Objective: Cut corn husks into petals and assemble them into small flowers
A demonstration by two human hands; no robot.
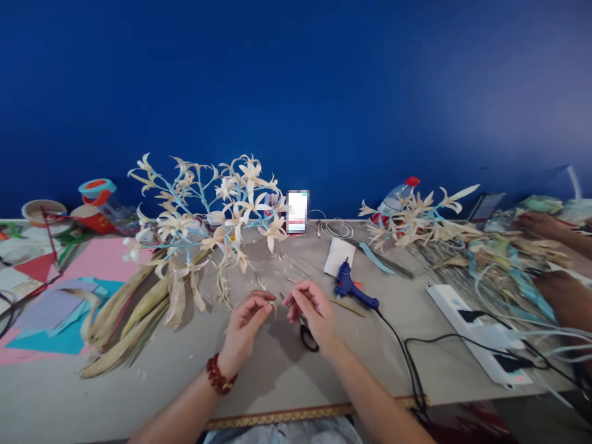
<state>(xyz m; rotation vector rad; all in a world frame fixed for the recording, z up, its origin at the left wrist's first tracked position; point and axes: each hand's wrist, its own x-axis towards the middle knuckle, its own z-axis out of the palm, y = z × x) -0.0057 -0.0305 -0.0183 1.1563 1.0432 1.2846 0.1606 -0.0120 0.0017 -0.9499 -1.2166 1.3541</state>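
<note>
My left hand [250, 320], with a red beaded bracelet at the wrist, pinches a thin pale curled strip [274, 308] between thumb and fingers. Facing it, a small gap away, is my right hand [312, 311]. Its fingers are curled and pressed together, and whatever they hold is too small to make out. Partly hidden under the right hand, a pair of scissors with black handles [309, 339] lies on the table. A blue glue gun [351, 288] rests to the right, its nozzle by a white pad [339, 256]. Cream handmade flowers [252, 206] on light blue stems stand behind my hands.
Dried husks [134, 314] and coloured paper [99, 253] lie at the left. A white power strip [476, 339] with black cables sits at the right. A lit phone [297, 213] leans at the back. Another person's hands [539, 228] are at the far right, near thin stems and blue strips.
</note>
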